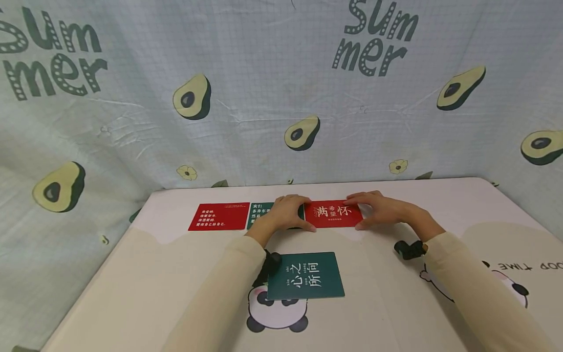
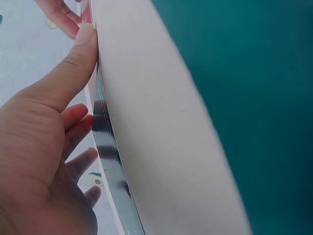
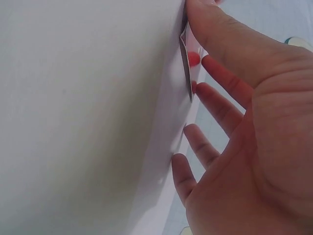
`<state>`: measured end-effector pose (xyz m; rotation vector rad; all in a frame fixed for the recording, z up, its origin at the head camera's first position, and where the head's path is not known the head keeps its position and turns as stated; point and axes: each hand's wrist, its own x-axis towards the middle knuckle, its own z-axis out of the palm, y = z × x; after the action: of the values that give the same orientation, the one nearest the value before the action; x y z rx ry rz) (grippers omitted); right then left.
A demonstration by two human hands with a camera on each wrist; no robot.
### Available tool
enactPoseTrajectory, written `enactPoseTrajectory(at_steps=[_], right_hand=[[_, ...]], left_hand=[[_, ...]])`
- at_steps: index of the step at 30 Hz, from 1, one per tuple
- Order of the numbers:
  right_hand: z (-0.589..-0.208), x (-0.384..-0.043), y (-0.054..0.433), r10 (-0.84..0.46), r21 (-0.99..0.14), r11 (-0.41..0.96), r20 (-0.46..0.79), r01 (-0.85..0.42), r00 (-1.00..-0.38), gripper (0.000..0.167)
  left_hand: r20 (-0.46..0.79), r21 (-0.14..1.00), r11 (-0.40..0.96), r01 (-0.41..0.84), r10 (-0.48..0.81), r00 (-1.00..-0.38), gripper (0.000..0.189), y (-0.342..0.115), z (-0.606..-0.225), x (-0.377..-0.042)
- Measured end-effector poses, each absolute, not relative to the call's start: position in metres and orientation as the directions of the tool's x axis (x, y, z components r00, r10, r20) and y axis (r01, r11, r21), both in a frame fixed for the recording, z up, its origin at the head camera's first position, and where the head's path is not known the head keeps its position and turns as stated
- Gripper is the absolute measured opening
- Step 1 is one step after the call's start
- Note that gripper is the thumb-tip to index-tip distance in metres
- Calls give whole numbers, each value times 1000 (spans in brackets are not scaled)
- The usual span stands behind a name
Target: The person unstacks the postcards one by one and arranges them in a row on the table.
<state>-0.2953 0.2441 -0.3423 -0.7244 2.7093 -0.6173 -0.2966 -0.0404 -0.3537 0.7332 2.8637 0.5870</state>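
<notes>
Lying crosswise between 2 bare hands, a red card with large white characters (image 1: 333, 213) has its long axis running left to right, level with the far edge of the pale desk (image 1: 374, 293). It sits to the right of the left hand (image 1: 290, 212) and to the left of the right hand (image 1: 384, 209); both are about equally near, 1 at each short end. On each hand, thumb and fingers are spread wide, the thumb by the card's near corner and the index finger by its far corner. Whether they squeeze it or only touch its edges cannot be told. In the right wrist view the card's edge looks thin and slightly bent near the thumb; any lift is unclear.

Under the left hand, partly hidden, is a green card (image 1: 258, 211), and left of that a plain-lettered red card (image 1: 220, 216), all 3 in 1 row. Nearer the person, well apart from the fingers, a larger-looking teal card (image 1: 306, 275) lies by the left wrist.
</notes>
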Motion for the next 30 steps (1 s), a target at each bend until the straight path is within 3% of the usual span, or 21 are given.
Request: enactPoseTrajectory(at_steps=[30], right_hand=[[-344,-300,245,-519,-470,787,-155,-399,-840,74]], left_hand=[[-37,403,809,428,482,-876,81,-40,-352,-296]])
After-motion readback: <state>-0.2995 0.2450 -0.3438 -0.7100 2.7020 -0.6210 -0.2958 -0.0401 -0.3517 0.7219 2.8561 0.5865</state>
